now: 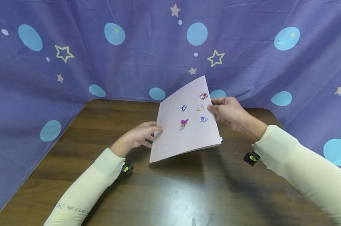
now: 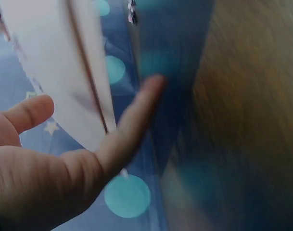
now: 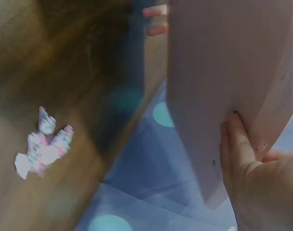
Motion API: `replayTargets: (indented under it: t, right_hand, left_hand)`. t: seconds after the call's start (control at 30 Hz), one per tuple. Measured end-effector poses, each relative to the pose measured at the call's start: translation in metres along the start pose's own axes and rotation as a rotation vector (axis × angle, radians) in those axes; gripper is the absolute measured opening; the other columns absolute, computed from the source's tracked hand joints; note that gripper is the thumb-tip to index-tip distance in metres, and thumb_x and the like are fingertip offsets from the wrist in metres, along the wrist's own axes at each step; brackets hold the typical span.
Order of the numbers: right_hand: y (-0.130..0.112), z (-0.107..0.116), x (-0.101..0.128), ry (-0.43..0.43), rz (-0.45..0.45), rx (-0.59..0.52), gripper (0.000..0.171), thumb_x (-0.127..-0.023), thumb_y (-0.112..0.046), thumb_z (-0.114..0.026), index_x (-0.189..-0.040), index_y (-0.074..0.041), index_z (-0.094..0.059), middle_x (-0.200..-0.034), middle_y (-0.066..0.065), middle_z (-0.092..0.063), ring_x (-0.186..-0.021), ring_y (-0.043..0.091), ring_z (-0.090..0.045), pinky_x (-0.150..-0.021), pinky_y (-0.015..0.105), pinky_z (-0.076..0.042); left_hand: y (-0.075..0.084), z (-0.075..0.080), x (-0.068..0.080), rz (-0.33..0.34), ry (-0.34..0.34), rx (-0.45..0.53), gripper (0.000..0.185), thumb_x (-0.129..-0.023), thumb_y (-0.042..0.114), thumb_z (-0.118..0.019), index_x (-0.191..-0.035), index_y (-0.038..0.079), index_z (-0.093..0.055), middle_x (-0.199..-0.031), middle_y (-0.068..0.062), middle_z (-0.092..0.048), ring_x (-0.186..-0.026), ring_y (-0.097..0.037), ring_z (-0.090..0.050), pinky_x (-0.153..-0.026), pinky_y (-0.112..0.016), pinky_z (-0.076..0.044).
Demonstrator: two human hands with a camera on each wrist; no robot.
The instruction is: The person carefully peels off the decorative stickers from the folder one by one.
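A pale folded booklet point(image 1: 173, 141) is held tilted above the table, with several small shiny cartoon stickers point(image 1: 184, 123) on its facing side. My right hand point(image 1: 229, 113) pinches its right edge, thumb on the front and fingers against the back point(image 3: 237, 137). At the left edge is my left hand point(image 1: 140, 135), one digit overlapping the front in the head view. The left wrist view shows that hand's thumb point(image 2: 38, 111) and a finger point(image 2: 132, 127) straight and spread, with the booklet's leaves point(image 2: 50, 53) parted by a dark gap between them.
A brown wooden table point(image 1: 125, 194) lies beneath. On it, in the right wrist view, is a small cluster of shiny pink and white pieces point(image 3: 43, 151). A purple cloth point(image 1: 147, 40) with stars and blue spots hangs behind and along the sides.
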State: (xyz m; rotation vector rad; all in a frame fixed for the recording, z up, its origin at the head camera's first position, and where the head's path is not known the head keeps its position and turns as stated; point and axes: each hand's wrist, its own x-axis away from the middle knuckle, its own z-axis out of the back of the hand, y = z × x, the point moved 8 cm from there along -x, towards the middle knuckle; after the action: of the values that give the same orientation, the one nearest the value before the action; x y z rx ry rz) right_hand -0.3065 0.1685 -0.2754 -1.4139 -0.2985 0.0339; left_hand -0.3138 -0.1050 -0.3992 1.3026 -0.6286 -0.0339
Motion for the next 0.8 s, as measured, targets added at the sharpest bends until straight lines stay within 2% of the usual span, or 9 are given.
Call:
replayTargets:
  t: [0.13,0.23,0.3,0.4,0.5,0.6,0.8]
  right_hand:
    - [0.015,0.000,-0.004,-0.011,0.006,-0.070,0.052,-0.106,-0.001,-0.045,-0.154,0.012,-0.028,-0.146,0.028,-0.049,-0.108,0.021,-0.066,-0.090,0.032,-0.059]
    - [0.026,0.001,-0.007,-0.013,0.007,-0.114,0.052,-0.107,-0.001,-0.045,-0.154,0.011,-0.029,-0.143,0.027,-0.051,-0.104,0.018,-0.068,-0.088,0.032,-0.060]
    - [0.035,0.003,-0.010,-0.009,0.000,-0.146,0.050,-0.107,-0.002,-0.046,-0.153,0.011,-0.031,-0.135,0.023,-0.057,-0.098,0.016,-0.070,-0.084,0.032,-0.061]
    - [0.050,0.003,-0.014,-0.011,-0.021,-0.201,0.049,-0.107,-0.003,-0.047,-0.152,0.009,-0.033,-0.118,0.013,-0.067,-0.091,0.015,-0.072,-0.078,0.033,-0.062]
    - [0.064,-0.001,-0.018,-0.038,-0.029,-0.238,0.050,-0.107,-0.002,-0.046,-0.152,0.010,-0.030,-0.106,0.006,-0.070,-0.090,0.015,-0.072,-0.078,0.032,-0.062]
    - [0.077,-0.005,-0.022,-0.076,-0.029,-0.229,0.051,-0.106,0.001,-0.045,-0.152,0.013,-0.027,-0.104,0.005,-0.070,-0.090,0.015,-0.072,-0.079,0.031,-0.062]
    - [0.099,-0.015,-0.027,-0.156,-0.083,-0.114,0.057,-0.103,0.001,-0.052,-0.152,0.013,-0.026,-0.109,0.009,-0.068,-0.089,0.015,-0.069,-0.076,0.031,-0.060]
  left_hand:
    - [-0.006,0.013,-0.005,0.018,-0.012,0.086,0.074,-0.103,0.029,-0.060,-0.158,-0.001,-0.022,-0.142,-0.021,-0.047,-0.110,-0.033,-0.063,-0.093,-0.049,-0.056]
    - [-0.005,0.022,-0.005,0.005,-0.015,0.152,0.060,-0.103,0.021,-0.061,-0.151,-0.004,-0.036,-0.124,-0.015,-0.059,-0.098,-0.027,-0.068,-0.087,-0.045,-0.059]
    - [-0.002,0.026,-0.004,-0.017,-0.020,0.181,0.054,-0.102,0.017,-0.063,-0.146,-0.004,-0.040,-0.115,-0.012,-0.064,-0.095,-0.024,-0.069,-0.084,-0.044,-0.060]
    - [0.002,0.032,0.001,-0.058,-0.022,0.193,0.053,-0.101,0.011,-0.064,-0.144,-0.004,-0.039,-0.110,-0.010,-0.068,-0.093,-0.022,-0.070,-0.081,-0.043,-0.061]
    - [0.005,0.036,0.004,-0.089,-0.018,0.193,0.056,-0.100,0.008,-0.064,-0.146,-0.002,-0.033,-0.109,-0.010,-0.068,-0.092,-0.021,-0.071,-0.079,-0.042,-0.062]
    - [0.005,0.038,0.007,-0.098,-0.016,0.194,0.060,-0.101,0.006,-0.063,-0.148,0.002,-0.027,-0.110,-0.011,-0.068,-0.091,-0.021,-0.071,-0.078,-0.043,-0.062]
    - [0.008,0.042,0.012,-0.113,-0.005,0.163,0.066,-0.100,0.002,-0.062,-0.152,0.006,-0.020,-0.115,-0.016,-0.064,-0.090,-0.024,-0.072,-0.078,-0.046,-0.062]
